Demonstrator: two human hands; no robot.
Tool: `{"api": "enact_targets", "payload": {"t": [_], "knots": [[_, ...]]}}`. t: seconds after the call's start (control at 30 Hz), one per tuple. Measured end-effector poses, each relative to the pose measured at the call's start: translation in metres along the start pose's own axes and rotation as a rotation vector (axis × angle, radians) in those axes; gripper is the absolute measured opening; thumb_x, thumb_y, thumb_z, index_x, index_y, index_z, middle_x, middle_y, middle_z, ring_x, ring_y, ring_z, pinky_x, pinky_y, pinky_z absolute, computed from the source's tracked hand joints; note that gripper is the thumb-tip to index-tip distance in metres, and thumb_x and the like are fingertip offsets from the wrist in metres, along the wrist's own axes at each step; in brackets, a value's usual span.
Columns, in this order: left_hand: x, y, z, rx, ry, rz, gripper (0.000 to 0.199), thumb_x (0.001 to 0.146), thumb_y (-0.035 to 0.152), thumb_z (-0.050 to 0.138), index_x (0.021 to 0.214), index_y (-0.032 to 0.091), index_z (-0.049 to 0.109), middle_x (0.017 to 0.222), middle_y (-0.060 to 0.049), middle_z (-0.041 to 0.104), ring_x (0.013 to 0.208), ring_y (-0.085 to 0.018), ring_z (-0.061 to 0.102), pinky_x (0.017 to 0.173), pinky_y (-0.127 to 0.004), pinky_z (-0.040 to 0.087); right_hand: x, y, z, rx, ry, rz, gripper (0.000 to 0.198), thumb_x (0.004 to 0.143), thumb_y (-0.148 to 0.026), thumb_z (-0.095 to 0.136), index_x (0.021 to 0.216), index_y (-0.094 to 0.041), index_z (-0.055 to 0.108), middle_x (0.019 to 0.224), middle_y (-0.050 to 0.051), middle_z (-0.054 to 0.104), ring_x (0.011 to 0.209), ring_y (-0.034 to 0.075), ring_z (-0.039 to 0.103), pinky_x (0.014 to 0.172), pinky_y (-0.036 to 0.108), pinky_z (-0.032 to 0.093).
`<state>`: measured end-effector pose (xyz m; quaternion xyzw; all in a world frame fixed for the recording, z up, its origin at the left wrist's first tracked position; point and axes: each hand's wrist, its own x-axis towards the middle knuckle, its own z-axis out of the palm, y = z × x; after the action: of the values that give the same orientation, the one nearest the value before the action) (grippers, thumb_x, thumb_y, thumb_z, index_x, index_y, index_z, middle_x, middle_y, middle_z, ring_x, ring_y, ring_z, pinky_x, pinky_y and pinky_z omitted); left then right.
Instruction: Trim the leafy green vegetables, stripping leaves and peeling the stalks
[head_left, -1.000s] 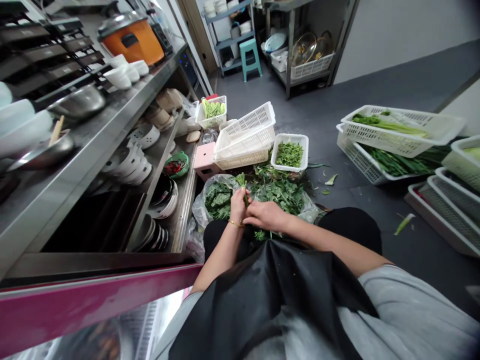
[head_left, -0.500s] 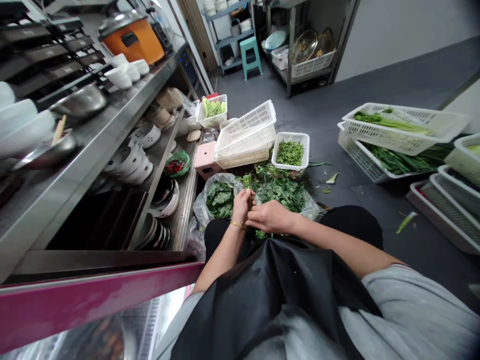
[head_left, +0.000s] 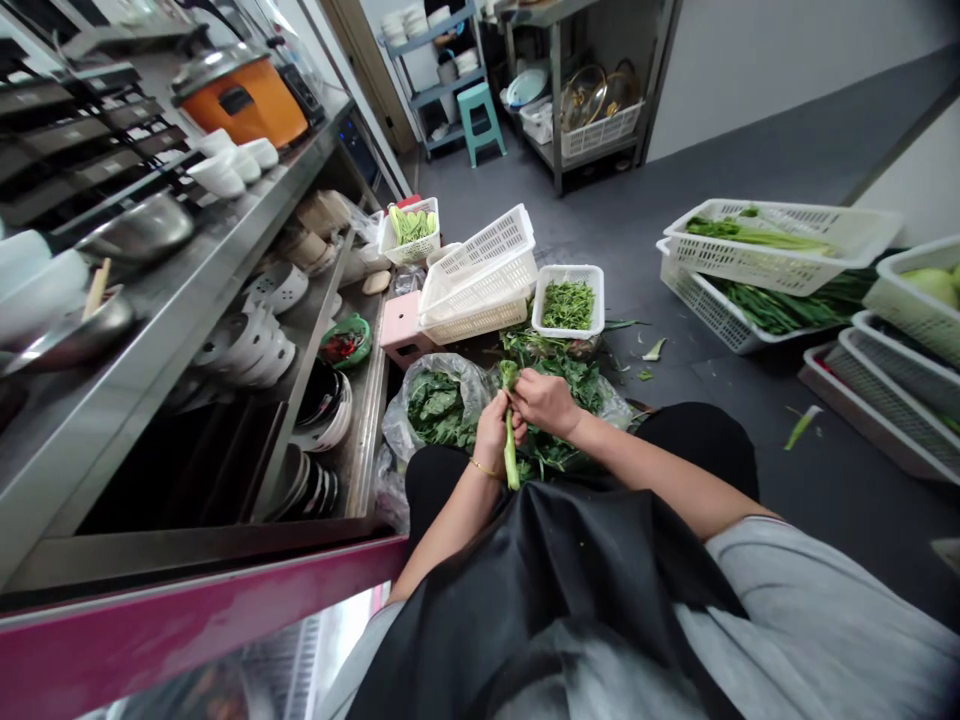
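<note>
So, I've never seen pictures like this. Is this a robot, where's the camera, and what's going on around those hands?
No robot here: these are a person's own bare hands. The camera sits on the person's head, looking forward and down, so you see the arms and a black apron from above.

The left hand grips a green stalk. The fingers of the right hand are at its top end; whether they pinch it is too small to tell.

Just ahead, near the floor, are a clear plastic bag of leafy greens and a small white basket of finer greens. On the person's left, a steel counter carries white bowls and an orange pot.
</note>
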<state>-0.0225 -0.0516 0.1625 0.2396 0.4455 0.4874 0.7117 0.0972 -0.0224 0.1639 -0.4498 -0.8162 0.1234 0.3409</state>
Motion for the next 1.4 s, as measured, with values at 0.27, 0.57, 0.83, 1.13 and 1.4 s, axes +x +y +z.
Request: {"api": "enact_targets", "payload": {"t": [0.27, 0.57, 0.83, 1.13, 1.4], "knots": [[-0.002, 0.019, -0.011, -0.095, -0.011, 0.079, 0.039, 0.085, 0.053, 0.05, 0.069, 0.019, 0.042, 0.044, 0.008, 0.033, 0.031, -0.005, 0.028, 0.032, -0.017, 0.018, -0.011, 0.024, -0.025, -0.131, -0.387, 0.096, 0.028, 0.078, -0.037, 0.065, 0.093, -0.014, 0.062, 0.088, 0.01, 0.062, 0.07, 0.016, 0.058, 0.058, 0.024, 0.037], [-0.008, -0.003, 0.003, 0.048, -0.036, 0.197, 0.038, 0.082, 0.052, 0.055, 0.069, 0.019, 0.044, 0.044, 0.007, 0.036, 0.032, -0.005, 0.031, 0.032, -0.018, 0.022, 0.026, 0.002, -0.001, 1.082, -0.132, 0.524, 0.033, 0.067, -0.045, 0.067, 0.06, -0.017, 0.052, 0.046, -0.005, 0.049, 0.039, 0.007, 0.042, 0.042, 0.021, 0.032], [-0.02, 0.011, -0.012, -0.288, -0.218, -0.002, 0.034, 0.091, 0.046, 0.04, 0.069, 0.021, 0.036, 0.044, 0.009, 0.02, 0.031, -0.004, 0.008, 0.029, -0.015, 0.009, 0.003, 0.006, 0.013, 1.365, -0.198, 0.604, 0.042, 0.062, -0.04, 0.074, 0.094, -0.015, 0.062, 0.069, -0.001, 0.062, 0.052, 0.008, 0.052, 0.045, 0.019, 0.038], [-0.004, 0.005, -0.011, -0.154, -0.163, -0.178, 0.037, 0.09, 0.052, 0.037, 0.074, 0.02, 0.046, 0.043, 0.007, 0.028, 0.029, -0.008, 0.025, 0.03, -0.019, 0.018, 0.014, -0.006, -0.002, 0.713, -0.056, 0.31, 0.032, 0.082, -0.041, 0.054, 0.061, -0.018, 0.048, 0.056, -0.001, 0.051, 0.051, 0.01, 0.046, 0.051, 0.023, 0.037], [0.027, 0.005, -0.028, -0.189, 0.147, 0.065, 0.026, 0.087, 0.041, 0.05, 0.077, 0.017, 0.051, 0.049, 0.005, 0.041, 0.04, -0.008, 0.042, 0.042, -0.019, 0.033, -0.015, 0.029, -0.01, 0.24, -0.492, 0.111, 0.042, 0.073, -0.05, 0.066, 0.095, -0.014, 0.064, 0.084, 0.008, 0.064, 0.071, 0.017, 0.058, 0.06, 0.025, 0.042]]}}
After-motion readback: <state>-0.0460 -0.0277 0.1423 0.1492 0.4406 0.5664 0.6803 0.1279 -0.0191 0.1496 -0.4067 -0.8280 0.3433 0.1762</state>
